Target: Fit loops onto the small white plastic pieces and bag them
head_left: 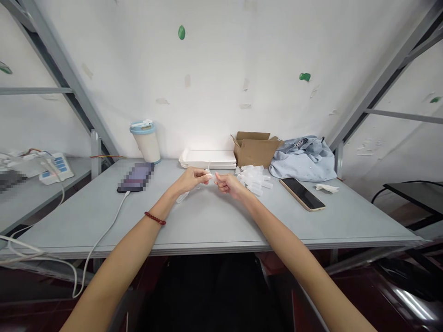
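Note:
Over the middle of the grey table (214, 221), my two hands meet close together. My left hand (192, 180) pinches a small white piece (208, 171) between thumb and fingers; its exact kind is too small to tell. Just to the right, my right hand (230, 185) is closed with thumb against curled fingers, and whatever it may hold cannot be made out. Beside the right hand lies a pile of translucent white plastic pieces (255, 177). A similar clear piece (182, 197) rests on the table beneath my left wrist.
Behind my hands are a white flat stack (211, 158) and an open cardboard box (256, 152). Bluish cloth (301, 161), a phone (302, 193) and a crumpled tissue (327, 188) lie right. Left stand a lidded cup (147, 143) and a second phone (136, 177) on a cable (114, 216).

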The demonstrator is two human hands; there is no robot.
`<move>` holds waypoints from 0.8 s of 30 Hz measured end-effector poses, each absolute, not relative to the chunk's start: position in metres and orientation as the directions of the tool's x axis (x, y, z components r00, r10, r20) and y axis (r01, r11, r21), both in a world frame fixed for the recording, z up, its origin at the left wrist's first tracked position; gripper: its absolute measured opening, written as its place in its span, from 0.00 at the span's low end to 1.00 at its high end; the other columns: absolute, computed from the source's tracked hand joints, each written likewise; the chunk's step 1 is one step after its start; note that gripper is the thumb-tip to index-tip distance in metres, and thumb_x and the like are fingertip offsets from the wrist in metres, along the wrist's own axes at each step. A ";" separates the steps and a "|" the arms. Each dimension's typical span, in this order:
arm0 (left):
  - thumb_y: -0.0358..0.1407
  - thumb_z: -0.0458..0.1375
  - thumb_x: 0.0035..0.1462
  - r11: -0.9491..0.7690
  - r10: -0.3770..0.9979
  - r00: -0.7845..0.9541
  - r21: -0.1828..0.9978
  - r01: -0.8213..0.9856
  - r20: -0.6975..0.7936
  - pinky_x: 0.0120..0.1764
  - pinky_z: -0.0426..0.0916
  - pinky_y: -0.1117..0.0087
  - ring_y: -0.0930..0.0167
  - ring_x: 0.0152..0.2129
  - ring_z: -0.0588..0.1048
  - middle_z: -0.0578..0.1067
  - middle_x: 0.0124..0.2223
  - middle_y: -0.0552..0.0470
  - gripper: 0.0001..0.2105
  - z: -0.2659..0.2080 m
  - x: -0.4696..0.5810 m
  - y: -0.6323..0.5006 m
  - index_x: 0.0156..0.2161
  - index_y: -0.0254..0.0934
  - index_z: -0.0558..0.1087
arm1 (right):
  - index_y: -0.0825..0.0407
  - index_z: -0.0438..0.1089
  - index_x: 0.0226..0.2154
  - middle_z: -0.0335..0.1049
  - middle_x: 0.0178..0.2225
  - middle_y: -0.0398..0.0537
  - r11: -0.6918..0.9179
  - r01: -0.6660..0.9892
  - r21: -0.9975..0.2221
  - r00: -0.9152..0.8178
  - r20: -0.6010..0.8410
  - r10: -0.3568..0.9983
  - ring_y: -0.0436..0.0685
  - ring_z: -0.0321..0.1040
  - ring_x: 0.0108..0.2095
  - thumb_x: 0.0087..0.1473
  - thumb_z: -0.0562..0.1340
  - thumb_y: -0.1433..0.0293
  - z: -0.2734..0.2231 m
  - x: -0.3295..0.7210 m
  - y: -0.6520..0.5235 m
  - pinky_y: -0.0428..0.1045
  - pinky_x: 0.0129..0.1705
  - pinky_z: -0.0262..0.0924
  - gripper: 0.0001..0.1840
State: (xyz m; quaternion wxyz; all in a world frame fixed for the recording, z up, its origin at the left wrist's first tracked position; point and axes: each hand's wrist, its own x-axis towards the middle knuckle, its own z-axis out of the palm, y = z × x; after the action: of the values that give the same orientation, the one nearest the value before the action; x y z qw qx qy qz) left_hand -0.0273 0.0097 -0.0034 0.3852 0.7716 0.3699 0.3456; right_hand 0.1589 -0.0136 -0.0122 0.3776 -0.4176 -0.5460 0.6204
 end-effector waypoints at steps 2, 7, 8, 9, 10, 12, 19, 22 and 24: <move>0.48 0.59 0.51 -0.419 0.839 0.492 0.851 0.317 0.230 0.35 0.65 0.69 0.70 0.28 0.71 0.74 0.28 0.50 0.16 -0.005 -0.027 0.010 0.30 0.33 0.76 | 0.53 0.59 0.20 0.35 0.15 0.31 -0.194 -0.006 -0.981 -0.396 -0.176 0.901 0.44 0.31 0.17 0.57 0.57 0.57 -0.011 0.161 -0.014 0.43 0.18 0.35 0.21; 0.46 0.59 0.50 -0.329 0.850 0.502 0.905 0.270 0.159 0.35 0.66 0.69 0.70 0.28 0.71 0.74 0.28 0.51 0.15 -0.007 -0.026 0.015 0.30 0.34 0.75 | 0.55 0.64 0.23 0.39 0.16 0.32 -0.201 0.018 -0.979 -0.305 -0.197 0.932 0.44 0.35 0.17 0.57 0.56 0.57 -0.013 0.159 -0.011 0.43 0.19 0.38 0.20; 0.45 0.59 0.50 -0.307 0.861 0.486 0.914 0.265 0.148 0.35 0.66 0.69 0.71 0.27 0.71 0.74 0.28 0.51 0.14 -0.008 -0.026 0.016 0.31 0.34 0.75 | 0.56 0.65 0.24 0.41 0.16 0.33 -0.164 0.037 -0.986 -0.266 -0.168 0.949 0.44 0.38 0.17 0.57 0.56 0.57 -0.013 0.159 -0.010 0.43 0.20 0.39 0.20; 0.44 0.58 0.50 -0.287 0.879 0.457 0.917 0.275 0.138 0.35 0.66 0.69 0.71 0.26 0.71 0.74 0.28 0.51 0.14 -0.009 -0.027 0.019 0.33 0.34 0.76 | 0.56 0.65 0.24 0.44 0.16 0.34 -0.108 0.071 -0.992 -0.207 -0.120 0.971 0.45 0.40 0.17 0.56 0.56 0.58 -0.013 0.160 -0.007 0.44 0.20 0.41 0.19; 0.43 0.57 0.50 -0.275 0.899 0.417 0.913 0.302 0.133 0.34 0.67 0.69 0.71 0.25 0.71 0.74 0.29 0.51 0.14 -0.010 -0.028 0.021 0.35 0.34 0.76 | 0.55 0.65 0.24 0.47 0.17 0.36 -0.036 0.126 -0.991 -0.131 -0.053 0.990 0.46 0.43 0.18 0.56 0.55 0.59 -0.013 0.161 -0.005 0.45 0.21 0.43 0.19; 0.40 0.56 0.49 -0.296 0.932 0.321 0.868 0.398 0.170 0.35 0.67 0.67 0.70 0.26 0.71 0.76 0.31 0.49 0.14 -0.014 -0.031 0.029 0.37 0.34 0.76 | 0.54 0.64 0.22 0.54 0.19 0.40 0.117 0.313 -0.943 0.066 0.145 0.987 0.48 0.51 0.21 0.57 0.54 0.62 -0.012 0.167 0.000 0.46 0.25 0.47 0.17; 0.29 0.52 0.43 -0.551 0.833 0.421 0.594 0.586 0.359 0.54 0.61 0.60 0.60 0.51 0.69 0.76 0.50 0.46 0.18 -0.031 -0.045 0.066 0.40 0.37 0.78 | 0.58 0.69 0.42 0.69 0.39 0.60 0.033 0.848 -0.529 0.296 0.524 0.799 0.64 0.58 0.43 0.57 0.51 0.71 -0.012 0.194 0.012 0.55 0.45 0.52 0.15; 0.29 0.51 0.43 -0.560 0.820 0.480 0.612 0.558 0.312 0.58 0.57 0.60 0.60 0.57 0.65 0.71 0.57 0.47 0.22 -0.038 -0.044 0.076 0.45 0.38 0.77 | 0.61 0.64 0.51 0.65 0.47 0.66 -0.060 0.875 -0.480 0.370 0.584 0.723 0.68 0.54 0.49 0.55 0.51 0.75 -0.018 0.198 0.016 0.60 0.48 0.51 0.21; 0.28 0.50 0.44 -0.560 0.810 0.520 0.621 0.548 0.270 0.59 0.55 0.61 0.62 0.59 0.62 0.68 0.60 0.48 0.25 -0.042 -0.042 0.078 0.49 0.38 0.75 | 0.61 0.61 0.54 0.61 0.51 0.67 -0.041 0.888 -0.457 0.358 0.634 0.685 0.68 0.51 0.52 0.54 0.51 0.77 -0.022 0.196 0.018 0.61 0.48 0.51 0.23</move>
State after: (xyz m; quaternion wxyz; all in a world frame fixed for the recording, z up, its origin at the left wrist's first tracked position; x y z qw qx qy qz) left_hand -0.0418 0.0784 -0.0415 0.2374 0.8389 0.4048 0.2756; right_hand 0.1955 0.0180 -0.0220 0.4164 -0.7112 -0.5531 -0.1222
